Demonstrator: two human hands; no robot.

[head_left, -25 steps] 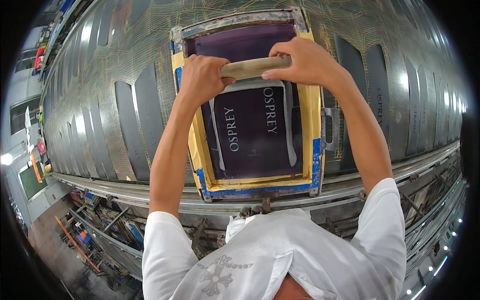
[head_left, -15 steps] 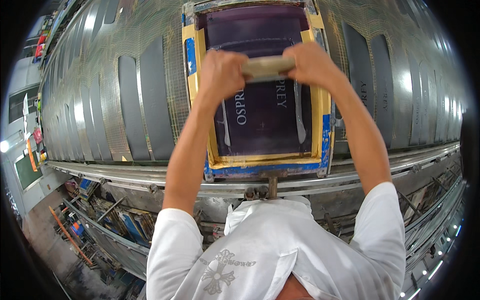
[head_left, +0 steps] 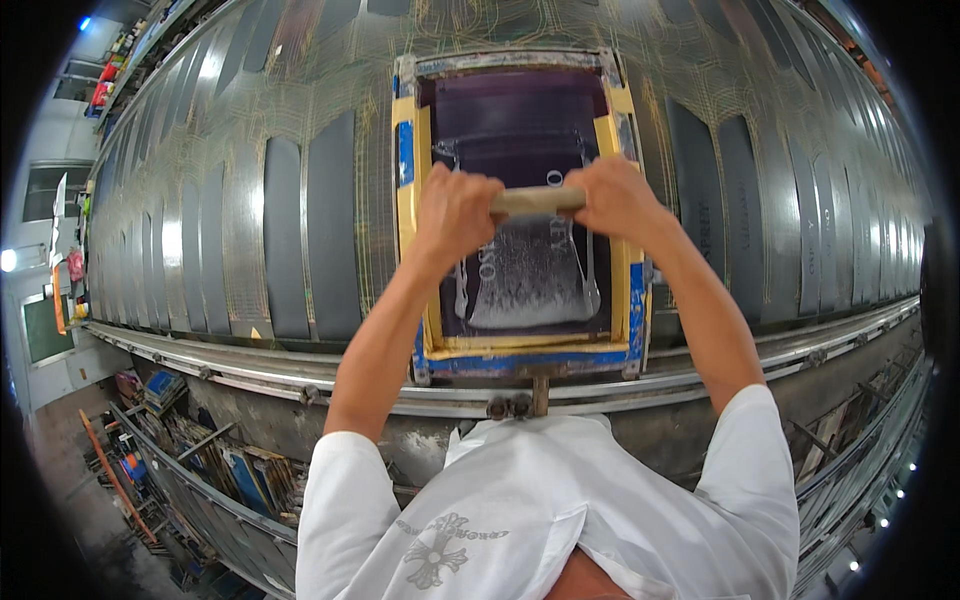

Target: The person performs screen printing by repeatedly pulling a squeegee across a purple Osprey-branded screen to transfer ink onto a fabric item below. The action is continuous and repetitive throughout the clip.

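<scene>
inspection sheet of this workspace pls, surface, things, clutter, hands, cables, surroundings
Surface: long table bearing rows of dark flat pieces.
Job's things: taped frame around a dark screen; pale handle held across it; whitish film on the near part.
Clutter: flat panels crowded at lower left.
Hands: left hand and right hand grip the handle's opposite ends.
Cables: nothing seen.
Surroundings: metal rail along the table's near edge; bright lamp at far left.

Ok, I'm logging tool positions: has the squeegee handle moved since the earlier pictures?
Yes: the squeegee handle has shifted along the screen frame, toward its near edge.
</scene>
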